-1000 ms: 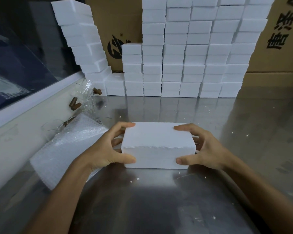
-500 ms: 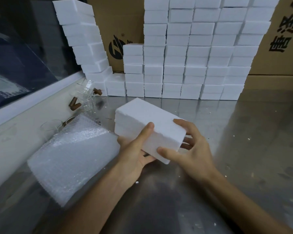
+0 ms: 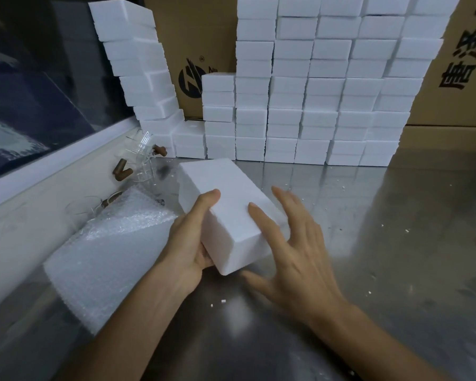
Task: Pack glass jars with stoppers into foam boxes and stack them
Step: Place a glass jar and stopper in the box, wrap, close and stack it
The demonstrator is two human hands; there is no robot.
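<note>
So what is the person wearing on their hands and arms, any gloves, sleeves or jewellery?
Nothing visible: the left hand and right hand are bare, without gloves, rings or wristbands. Both forearms are uncovered right to the frame's bottom edge, so no sleeve shows. No markings can be seen.

Stuff around my bench right now: a pile of bubble wrap [image 3: 107,259] sitting on my left on the steel table [image 3: 396,243], its far edge up against the white ledge [image 3: 39,204] that runs along that side. Above the ledge there's a dark window [image 3: 25,92]. Big brown cardboard cartons [image 3: 204,45] stand at the back, one with a round black logo, another on the right with large black Chinese characters. Tiny white crumbs [image 3: 223,301] are scattered all over the tabletop.
</note>
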